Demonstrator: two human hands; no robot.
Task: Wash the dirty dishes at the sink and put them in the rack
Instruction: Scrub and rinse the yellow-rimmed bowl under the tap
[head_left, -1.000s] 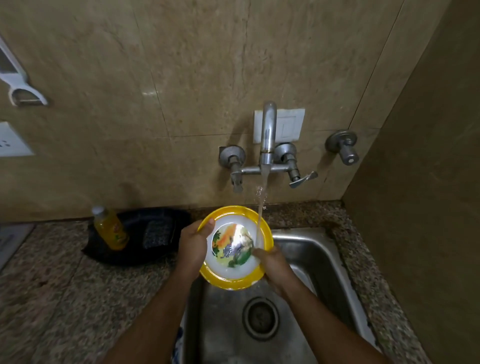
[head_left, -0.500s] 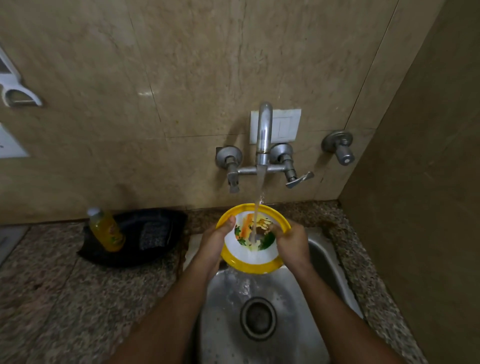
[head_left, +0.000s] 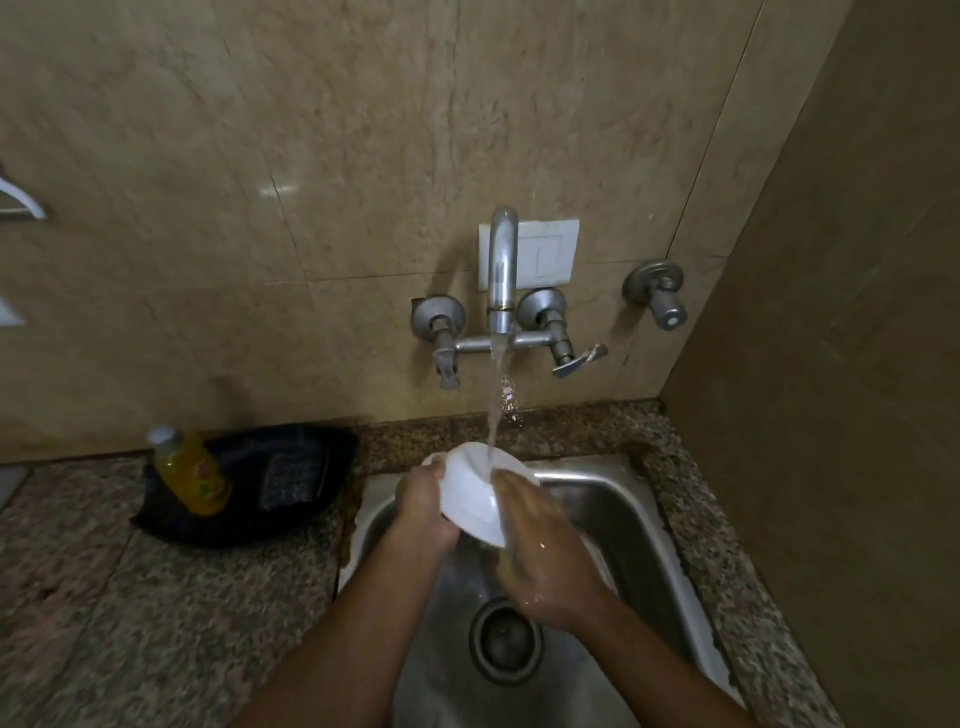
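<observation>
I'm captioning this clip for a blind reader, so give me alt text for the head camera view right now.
Two hands hold a bowl, white underside up, under running water from a wall faucet above a steel sink; the left hand grips its rim, and the right hand rubs its side. A yellow bottle stands on the granite counter to the left.

Single head-worn view, wide-angle. Looks forward and steeply down over sink (head_left: 644, 525), facing tiled wall (head_left: 363, 156) with tap (head_left: 502, 270). Close range: forearms enter from bottom edge. No second view.
</observation>
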